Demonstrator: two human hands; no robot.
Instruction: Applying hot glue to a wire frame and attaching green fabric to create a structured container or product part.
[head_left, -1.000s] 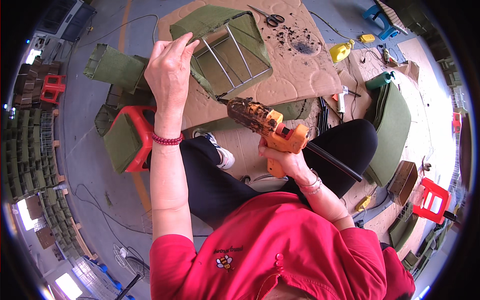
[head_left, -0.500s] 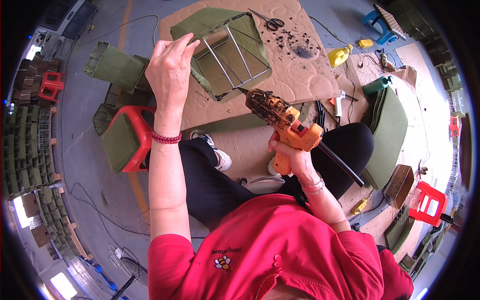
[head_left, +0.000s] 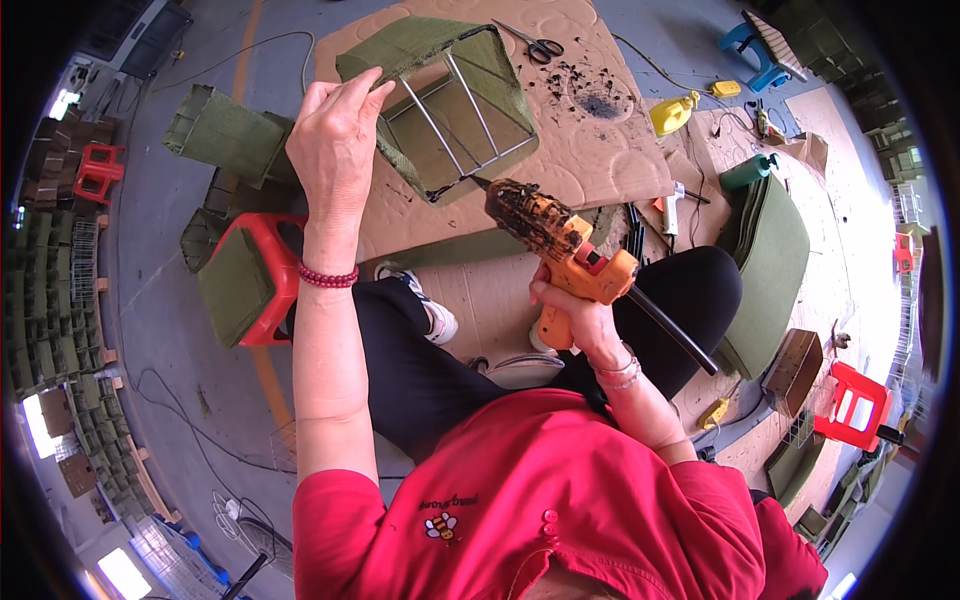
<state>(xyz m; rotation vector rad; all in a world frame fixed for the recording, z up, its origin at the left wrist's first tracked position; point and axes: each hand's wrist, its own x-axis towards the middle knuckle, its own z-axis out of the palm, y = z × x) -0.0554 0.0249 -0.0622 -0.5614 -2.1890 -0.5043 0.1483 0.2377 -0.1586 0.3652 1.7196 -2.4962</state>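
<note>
Left hand (head_left: 335, 130): thumb and fingertips pinch the rim of the green fabric box with grey metal bars (head_left: 462, 125); the hand covers that corner.
Right hand (head_left: 578, 318): fingers wrapped around the grip of the orange, black-crusted glue gun (head_left: 600, 278); trigger hidden.
Nozzle: at the box's lower corner; contact unclear.
Box: tilted, on the brown cardboard sheet (head_left: 600, 165).
Black-handled scissors (head_left: 542, 48): beyond the box, beside black crumbs (head_left: 598, 92).
Red plastic stool (head_left: 284, 290): left, partly covered by a green panel (head_left: 232, 285).
Rim: shelving blurred, cut off.
</note>
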